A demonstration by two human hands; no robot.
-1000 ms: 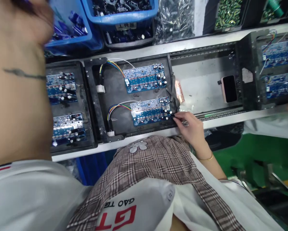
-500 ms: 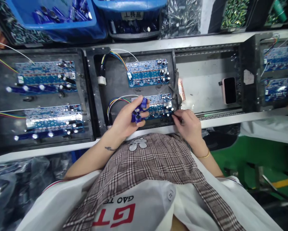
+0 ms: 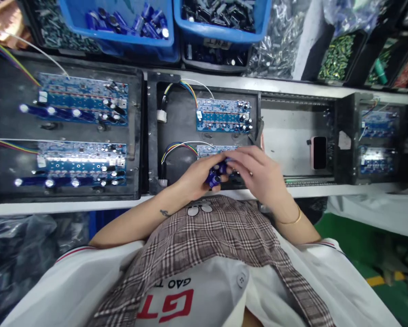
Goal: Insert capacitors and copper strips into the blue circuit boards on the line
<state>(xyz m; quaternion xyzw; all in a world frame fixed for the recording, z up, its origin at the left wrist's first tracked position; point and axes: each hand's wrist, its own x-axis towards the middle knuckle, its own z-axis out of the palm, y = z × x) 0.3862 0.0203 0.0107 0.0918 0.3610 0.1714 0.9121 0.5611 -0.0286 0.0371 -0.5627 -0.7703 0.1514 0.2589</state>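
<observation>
Over the tray [image 3: 181,125], left hand [image 3: 196,178] holds capacitors [image 3: 213,179], right hand [image 3: 263,176] apparently touching.

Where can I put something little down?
There's bare grey floor between the middle tray and the pink gadget. Inside that tray, there's a smaller gap between the white plug and upper blue board. It's crowded around the right hand and the left hand, holding blue parts, and inside the blue bins.

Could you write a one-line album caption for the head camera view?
Left hand holding blue cylindrical parts, right hand close beside it, over a blue circuit board in a black tray.
</observation>
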